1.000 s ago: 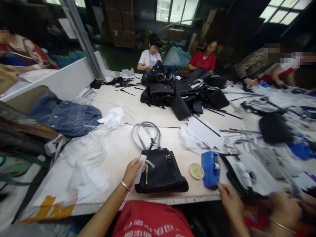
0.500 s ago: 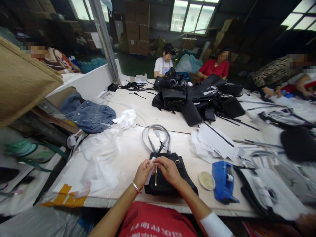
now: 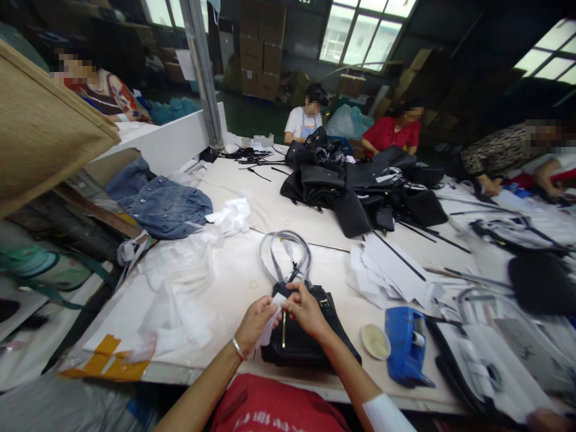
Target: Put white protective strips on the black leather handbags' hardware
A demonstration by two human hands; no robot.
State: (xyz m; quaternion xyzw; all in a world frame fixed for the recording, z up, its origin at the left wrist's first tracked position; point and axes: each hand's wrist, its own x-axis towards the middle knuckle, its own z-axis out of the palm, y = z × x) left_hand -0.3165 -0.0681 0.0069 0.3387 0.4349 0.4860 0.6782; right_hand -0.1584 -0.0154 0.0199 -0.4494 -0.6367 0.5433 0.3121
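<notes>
Directly in front of me a black handbag (image 3: 310, 336) lies on the table, its wrapped handles (image 3: 265, 258) looping away from me. A gold zipper (image 3: 284, 330) runs down its front. Over the bag's left side, my left hand (image 3: 257, 324) is closed on a strip of thin white material (image 3: 269, 327), perhaps paper or foam. My right hand (image 3: 306, 309) pinches the upper end of the same strip, thumb and fingers together. The fingertips of both hands nearly meet there.
At my right stand a blue tape dispenser (image 3: 405, 348) and a small round dish (image 3: 375, 342). White paper sheets (image 3: 391, 270) lie behind them. Farther back is a pile of black bags (image 3: 355, 186). Crumpled white wrapping (image 3: 175, 312) and a denim jacket (image 3: 166, 204) are on the left. Several co-workers sit beyond.
My left hand has shifted slightly left and down with the white strip. The right hand's fingers have moved onto the strip's upper end. The bag stays in place as the view tilts slightly.
</notes>
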